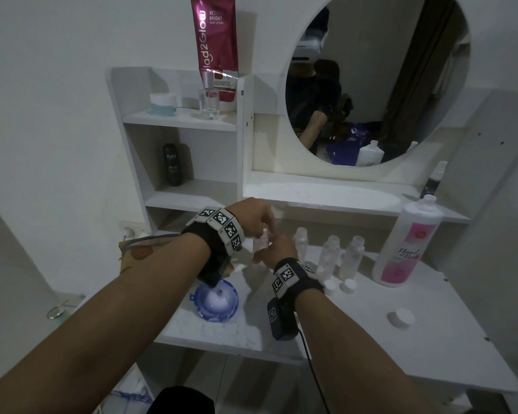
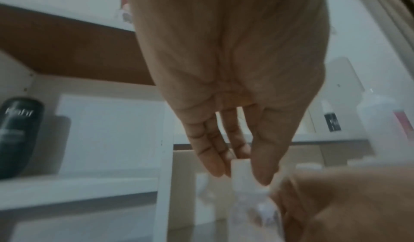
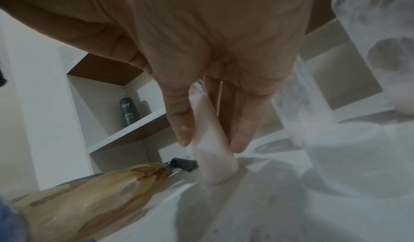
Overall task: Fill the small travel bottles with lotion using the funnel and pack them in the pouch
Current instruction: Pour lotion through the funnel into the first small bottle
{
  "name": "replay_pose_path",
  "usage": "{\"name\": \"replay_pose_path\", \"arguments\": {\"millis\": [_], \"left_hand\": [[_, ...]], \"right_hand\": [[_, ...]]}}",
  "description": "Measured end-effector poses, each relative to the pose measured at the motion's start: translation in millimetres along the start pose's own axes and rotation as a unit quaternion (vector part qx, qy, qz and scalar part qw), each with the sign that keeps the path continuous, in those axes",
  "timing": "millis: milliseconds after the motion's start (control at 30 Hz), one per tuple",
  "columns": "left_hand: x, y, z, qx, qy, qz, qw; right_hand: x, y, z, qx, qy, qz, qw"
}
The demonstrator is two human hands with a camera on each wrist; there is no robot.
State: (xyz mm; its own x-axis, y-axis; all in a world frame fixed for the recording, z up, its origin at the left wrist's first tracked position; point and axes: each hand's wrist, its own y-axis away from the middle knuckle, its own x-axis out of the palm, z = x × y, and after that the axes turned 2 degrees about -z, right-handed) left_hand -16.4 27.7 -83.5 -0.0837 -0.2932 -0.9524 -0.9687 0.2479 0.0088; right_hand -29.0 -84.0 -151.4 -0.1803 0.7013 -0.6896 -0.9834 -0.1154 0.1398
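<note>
Reading the labels first: a tall white lotion bottle (image 1: 407, 243) at 3 o'clock on the surface (image 1: 371, 333) carries pink script "Hand & Body". A dark bottle (image 1: 173, 164) on the middle shelf reads "Kahf". A magenta refill pack (image 1: 214, 46) on the top shelf reads "Glad2Glow" and "Bright".

Right hand (image 1: 280, 249): grip clamped on a small filled travel bottle (image 3: 211, 139). Thumb and fingers (image 3: 180, 121) lie down opposite sides of the pale pinkish body. The bottle stands upright, base on the surface, long axis vertical, neck up.

Left hand (image 1: 253, 216): above the same bottle, fingertips (image 2: 215, 164) and thumb closed in a pinch on its top. Whether a cap sits there cannot be told; the view is blurred.

Bottle sits near the middle of the surface. Three clear travel bottles (image 1: 328, 255) stand upright in a row at its 3 o'clock, necks open. Loose white caps (image 1: 349, 285) lie just in front of them; a larger cap (image 1: 401, 317) lies apart at 4 o'clock.

Blue funnel (image 1: 216, 303) rests wide mouth down at 7 o'clock, spout up. Patterned tan pouch (image 3: 89, 201) lies at 9 o'clock.
</note>
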Motion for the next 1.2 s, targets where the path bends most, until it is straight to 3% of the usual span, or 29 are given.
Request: {"name": "replay_pose_path", "arguments": {"millis": [67,167,333,433,600,733,900,1033,1200], "left_hand": [[-0.7,1.1,-2.1,0.009,0.029,-0.001,1.000],[-1.6,0.4,-2.1,-0.021,-0.033,-0.052,0.998],[0.4,0.4,-2.4,0.009,0.004,-0.005,1.000],[-0.9,-0.8,-1.1,-0.016,-0.040,-0.056,0.997],[-0.9,-0.4,-1.5,0.005,0.009,0.000,1.000],[-2.3,-2.8,-1.4,-0.022,-0.047,-0.057,0.997],[-0.6,-2.4,0.9,-0.011,-0.012,-0.014,1.000],[0.8,-1.1,2.7,-0.025,-0.038,-0.048,0.998],[0.5,-2.2,5.4,-0.020,-0.017,-0.012,1.000]], "right_hand": [[0.9,0.6,0.6,0.003,0.002,-0.002,1.000],[0.8,-0.6,-1.8,0.007,-0.013,-0.007,1.000],[1.1,0.9,-0.5,0.011,0.000,-0.006,1.000],[0.8,1.2,1.2,0.011,-0.001,0.001,1.000],[1.7,-0.5,-0.1,0.009,-0.005,-0.005,1.000],[1.7,-0.9,0.1,0.014,-0.008,-0.001,1.000],[0.8,-2.5,-2.6,0.004,0.002,-0.002,1.000],[2.0,-5.2,-3.7,0.007,0.001,0.002,1.000],[1.2,-7.9,-5.3,0.008,0.008,0.004,1.000]]}}
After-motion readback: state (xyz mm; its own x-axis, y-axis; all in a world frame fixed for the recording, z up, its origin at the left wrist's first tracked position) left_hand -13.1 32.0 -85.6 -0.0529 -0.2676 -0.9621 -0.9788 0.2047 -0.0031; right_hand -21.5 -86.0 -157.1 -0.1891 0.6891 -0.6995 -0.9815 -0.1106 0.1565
